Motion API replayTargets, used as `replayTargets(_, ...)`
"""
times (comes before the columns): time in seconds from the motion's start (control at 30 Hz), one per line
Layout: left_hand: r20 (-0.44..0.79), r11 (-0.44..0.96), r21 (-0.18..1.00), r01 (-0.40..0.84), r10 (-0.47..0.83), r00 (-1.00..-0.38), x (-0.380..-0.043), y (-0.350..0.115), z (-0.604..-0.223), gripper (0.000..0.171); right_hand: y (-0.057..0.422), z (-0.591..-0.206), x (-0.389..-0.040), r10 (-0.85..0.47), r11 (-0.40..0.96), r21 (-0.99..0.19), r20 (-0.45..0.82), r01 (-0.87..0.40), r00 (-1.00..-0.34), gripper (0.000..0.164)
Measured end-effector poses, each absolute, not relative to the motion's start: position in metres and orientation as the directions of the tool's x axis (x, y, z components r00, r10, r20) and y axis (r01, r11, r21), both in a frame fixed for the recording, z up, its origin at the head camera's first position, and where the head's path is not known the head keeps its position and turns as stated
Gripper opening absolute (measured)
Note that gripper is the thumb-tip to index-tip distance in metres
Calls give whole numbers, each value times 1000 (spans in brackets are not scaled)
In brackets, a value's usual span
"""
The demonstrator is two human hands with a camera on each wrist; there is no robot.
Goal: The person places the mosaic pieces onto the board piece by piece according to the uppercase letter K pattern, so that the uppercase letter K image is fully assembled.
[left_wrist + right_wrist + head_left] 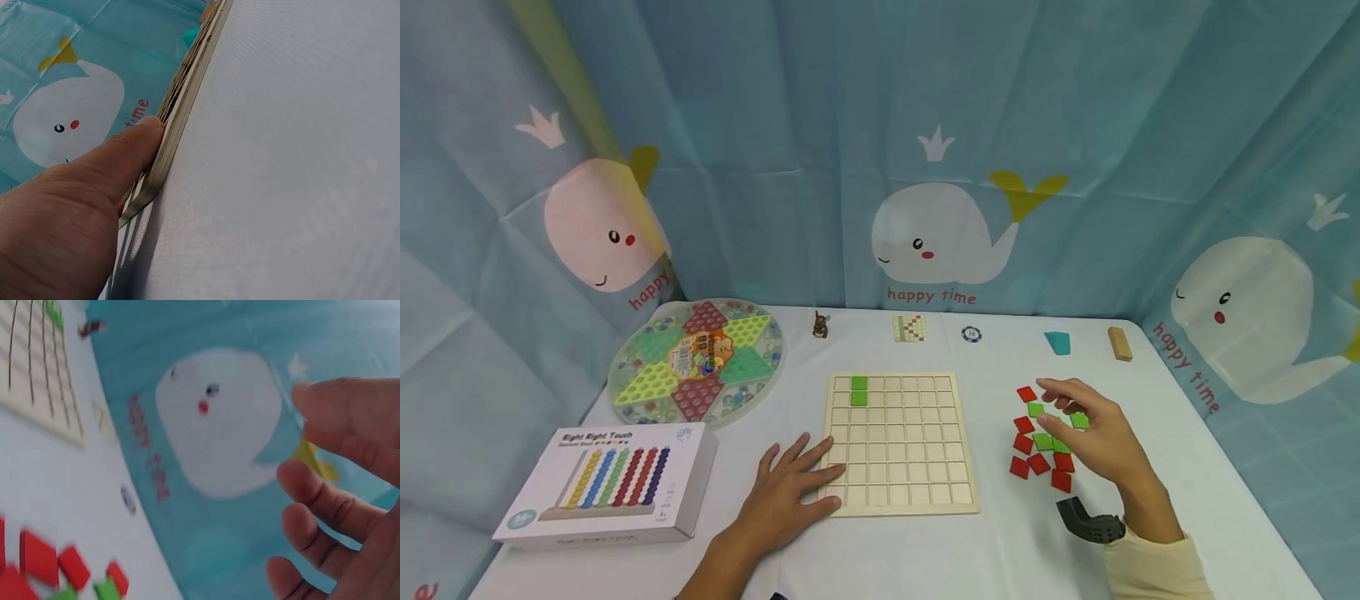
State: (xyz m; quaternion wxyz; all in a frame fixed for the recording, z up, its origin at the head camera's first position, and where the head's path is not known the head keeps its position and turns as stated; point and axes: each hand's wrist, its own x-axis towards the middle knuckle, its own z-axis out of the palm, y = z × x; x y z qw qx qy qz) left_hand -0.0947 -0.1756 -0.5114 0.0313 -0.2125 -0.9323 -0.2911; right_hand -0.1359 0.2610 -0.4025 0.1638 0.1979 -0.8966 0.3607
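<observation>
A wooden grid board lies at the middle of the table, two green tiles sitting in one column near its upper left. Spread fingers of my left hand rest on the board's left edge; the left wrist view shows a fingertip against the board's side. My right hand hovers over a loose group of red tiles and green tiles, partly covering them. Its fingers are loosely bent, with nothing visible between them in the right wrist view.
At left stand a white game box and a round Chinese checkers board. Along the back lie a small brown figurine, a patterned card, a poker chip, a teal piece and a wooden block.
</observation>
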Motion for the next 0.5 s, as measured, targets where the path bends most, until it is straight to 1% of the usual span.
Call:
replayTargets(0.17, 198, 741, 521, 424, 378, -904, -95, -175, -511, 48, 286, -417, -138, -134, 693, -611, 413, -384, -901, 43)
replayTargets(0.27, 199, 742, 519, 424, 378, -904, -95, -175, -511, 48, 303, -436, -144, -81, 682, -650, 386, -334, -919, 43)
replayTargets(0.37, 192, 741, 524, 420, 377, -906, -95, -175, -511, 48, 329, -469, -158, -62, 702, -642, 376, -308, -925, 44)
replayTargets(0.5, 184, 736, 535, 415, 378, -907, -94, -175, -511, 48, 362, -507, -174, -44, 761, -599, 334, -248, -942, 47)
